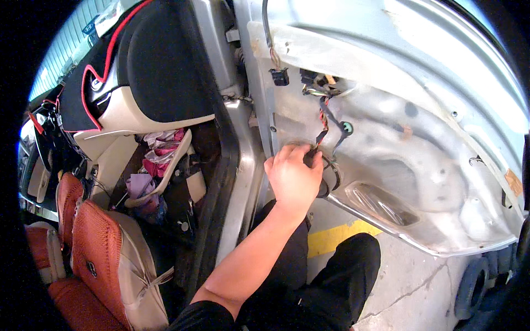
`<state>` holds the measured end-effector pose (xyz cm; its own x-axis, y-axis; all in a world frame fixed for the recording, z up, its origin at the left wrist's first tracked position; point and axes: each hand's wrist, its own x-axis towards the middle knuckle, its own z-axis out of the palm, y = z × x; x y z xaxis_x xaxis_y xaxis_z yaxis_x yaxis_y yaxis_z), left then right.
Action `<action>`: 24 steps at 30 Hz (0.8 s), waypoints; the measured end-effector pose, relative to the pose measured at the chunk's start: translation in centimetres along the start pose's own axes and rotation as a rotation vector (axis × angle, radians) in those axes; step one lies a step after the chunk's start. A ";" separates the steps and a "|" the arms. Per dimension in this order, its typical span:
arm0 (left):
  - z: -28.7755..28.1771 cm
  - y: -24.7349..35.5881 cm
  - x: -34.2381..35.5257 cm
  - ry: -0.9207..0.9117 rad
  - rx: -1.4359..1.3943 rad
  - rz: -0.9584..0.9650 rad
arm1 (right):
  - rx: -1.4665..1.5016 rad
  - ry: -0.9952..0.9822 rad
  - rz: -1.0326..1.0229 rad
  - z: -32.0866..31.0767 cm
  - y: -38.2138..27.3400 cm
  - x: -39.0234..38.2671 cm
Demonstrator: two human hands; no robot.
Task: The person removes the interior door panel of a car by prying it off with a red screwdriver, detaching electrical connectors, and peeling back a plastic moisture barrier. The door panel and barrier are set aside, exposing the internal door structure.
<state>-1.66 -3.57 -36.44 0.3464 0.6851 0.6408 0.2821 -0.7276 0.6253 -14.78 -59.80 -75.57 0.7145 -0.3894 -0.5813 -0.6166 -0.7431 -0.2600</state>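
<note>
We see our left hand (293,172) — thumb and fingers pinched around the lower end of a red-and-black cloth-like wiring bundle (323,118) — against the bare silver metal door (381,124); our right hand's state we cannot tell.

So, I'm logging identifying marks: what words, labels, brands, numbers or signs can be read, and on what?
No text is readable.
Orange seat: dark emblem, no legible wording.
Blue item, upper left: white mark, too small to read.
Wire bundle at the left hand: no lettering visible.
</note>
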 end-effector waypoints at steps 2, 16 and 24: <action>-0.2 0.1 0.0 -0.040 0.009 -0.004 | 0.008 -0.009 0.001 0.3 -0.2 0.2; -1.8 2.9 4.8 -0.611 0.333 -0.184 | 0.055 -0.088 0.021 5.4 0.7 1.5; -1.6 4.7 5.5 -0.691 0.437 -0.149 | 0.113 -0.123 0.060 10.0 3.1 1.4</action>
<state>0.13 -3.16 -29.31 0.7092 0.7026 0.0580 0.6413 -0.6771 0.3609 -18.96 -57.24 -84.91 0.6336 -0.3565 -0.6866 -0.6950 -0.6521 -0.3028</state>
